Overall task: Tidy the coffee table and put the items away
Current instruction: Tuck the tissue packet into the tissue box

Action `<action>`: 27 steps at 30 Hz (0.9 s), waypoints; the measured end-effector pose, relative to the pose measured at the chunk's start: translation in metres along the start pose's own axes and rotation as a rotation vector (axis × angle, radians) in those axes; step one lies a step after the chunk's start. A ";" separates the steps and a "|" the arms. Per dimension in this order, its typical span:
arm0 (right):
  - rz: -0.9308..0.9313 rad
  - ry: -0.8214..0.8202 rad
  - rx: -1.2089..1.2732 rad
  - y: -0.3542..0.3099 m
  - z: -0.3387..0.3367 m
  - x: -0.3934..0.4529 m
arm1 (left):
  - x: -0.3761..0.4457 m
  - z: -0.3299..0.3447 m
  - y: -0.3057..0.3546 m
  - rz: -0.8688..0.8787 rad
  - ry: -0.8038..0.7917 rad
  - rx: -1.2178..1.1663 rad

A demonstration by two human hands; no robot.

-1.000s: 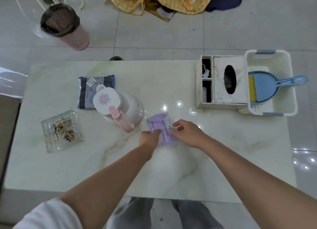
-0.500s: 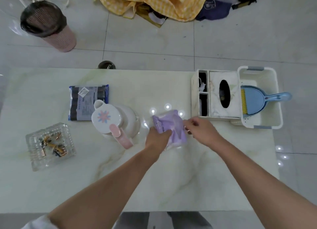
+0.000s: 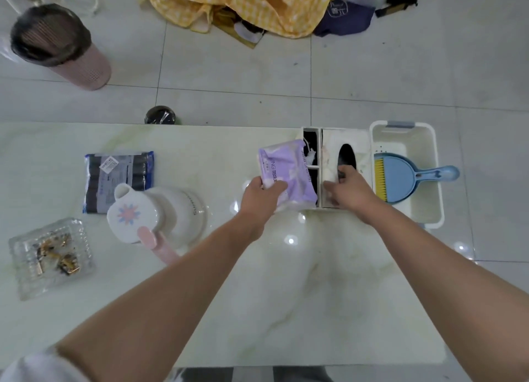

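My left hand (image 3: 262,194) grips a purple tissue pack (image 3: 289,167) and holds it tilted against the left side of the white tissue box organiser (image 3: 332,141). My right hand (image 3: 347,191) grips the near edge of the organiser's lid, with fingers at the dark oval slot (image 3: 347,156). A white kettle (image 3: 160,215) with a pink handle stands to the left on the marble coffee table (image 3: 257,310). A dark pack of bags (image 3: 117,178) lies behind the kettle. At the table's left edge sits a glass ashtray (image 3: 50,255).
A white basket (image 3: 429,152) at the table's right end holds a blue dustpan and brush (image 3: 400,178). On the floor beyond are a pink waste bin (image 3: 63,46), a small dark round object (image 3: 160,115) and a heap of yellow cloth and bags (image 3: 252,6).
The tissue pack was lifted off the table and carried right to the organiser by my left hand. My right hand let go of it and moved onto the organiser's lid.
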State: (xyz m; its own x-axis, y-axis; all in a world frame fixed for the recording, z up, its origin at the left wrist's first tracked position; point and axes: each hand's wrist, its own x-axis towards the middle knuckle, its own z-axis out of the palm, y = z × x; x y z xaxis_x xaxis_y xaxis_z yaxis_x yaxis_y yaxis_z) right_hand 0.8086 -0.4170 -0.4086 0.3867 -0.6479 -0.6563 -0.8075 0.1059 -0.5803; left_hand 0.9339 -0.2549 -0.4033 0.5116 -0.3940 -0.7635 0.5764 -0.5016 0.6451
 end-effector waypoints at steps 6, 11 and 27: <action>-0.210 -0.025 -0.502 0.005 -0.010 -0.007 | 0.007 0.009 0.001 0.031 0.094 -0.044; -0.301 0.056 -0.684 0.006 -0.013 -0.010 | 0.011 0.017 0.004 0.035 0.056 -0.104; -0.046 -0.028 0.539 0.029 -0.080 0.001 | 0.012 0.134 0.029 0.118 -0.306 0.291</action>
State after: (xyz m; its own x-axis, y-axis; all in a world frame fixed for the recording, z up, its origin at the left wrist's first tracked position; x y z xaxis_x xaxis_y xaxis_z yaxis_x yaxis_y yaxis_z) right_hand 0.7500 -0.4744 -0.3876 0.4341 -0.6415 -0.6325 -0.4490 0.4546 -0.7692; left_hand 0.8715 -0.3774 -0.3976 0.3255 -0.6497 -0.6869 0.2996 -0.6181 0.7267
